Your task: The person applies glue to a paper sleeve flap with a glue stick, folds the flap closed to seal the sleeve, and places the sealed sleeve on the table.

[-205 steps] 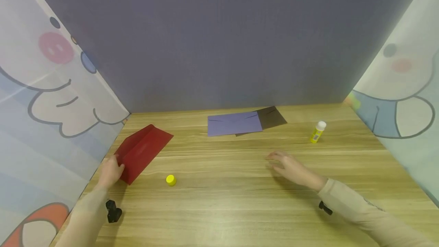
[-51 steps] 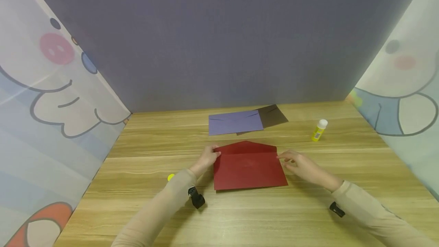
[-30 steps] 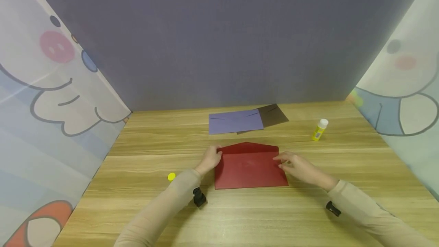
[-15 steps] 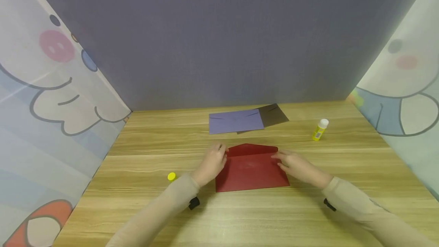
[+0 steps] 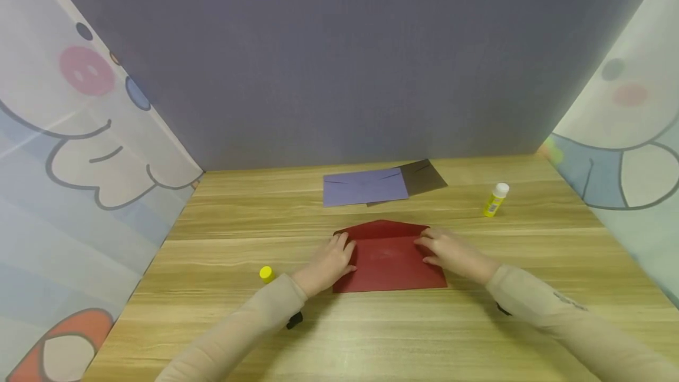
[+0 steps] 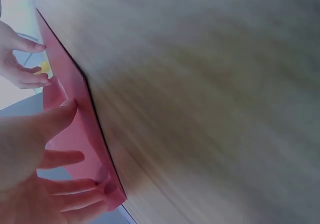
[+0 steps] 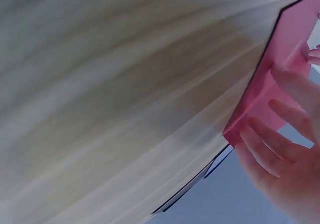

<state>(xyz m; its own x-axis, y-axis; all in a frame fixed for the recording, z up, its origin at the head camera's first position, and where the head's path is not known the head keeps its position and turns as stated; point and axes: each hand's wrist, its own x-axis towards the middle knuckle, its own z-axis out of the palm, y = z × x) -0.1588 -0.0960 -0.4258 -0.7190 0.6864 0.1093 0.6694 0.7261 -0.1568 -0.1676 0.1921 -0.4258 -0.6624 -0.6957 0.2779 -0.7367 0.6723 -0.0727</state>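
A red envelope (image 5: 389, 267) lies on the table in front of me, its pointed flap (image 5: 382, 229) unfolded toward the back. My left hand (image 5: 326, 264) rests its fingertips on the envelope's left part, thumb nearer the front edge. On the right part, the fingertips of my right hand (image 5: 451, 253) touch the paper near the flap's fold. Both wrist views show the fingers spread and loosely extended: the left hand (image 6: 50, 169) has its thumb on the envelope's surface, and the right hand (image 7: 285, 144) has its fingertips at the corner of the envelope (image 7: 270, 99).
Behind the red envelope, a purple envelope (image 5: 363, 188) partly covers a dark brown envelope (image 5: 424, 175). A yellow glue stick with a white cap (image 5: 495, 200) stands at the back right. A small yellow cylinder (image 5: 267, 274) stands beside my left forearm. A grey panel (image 5: 339, 63) rises behind the table.
The red envelope has come from the far left to the middle with my left hand. That hand has since released its left edge and spread over it; the right hand has moved onto the right side.
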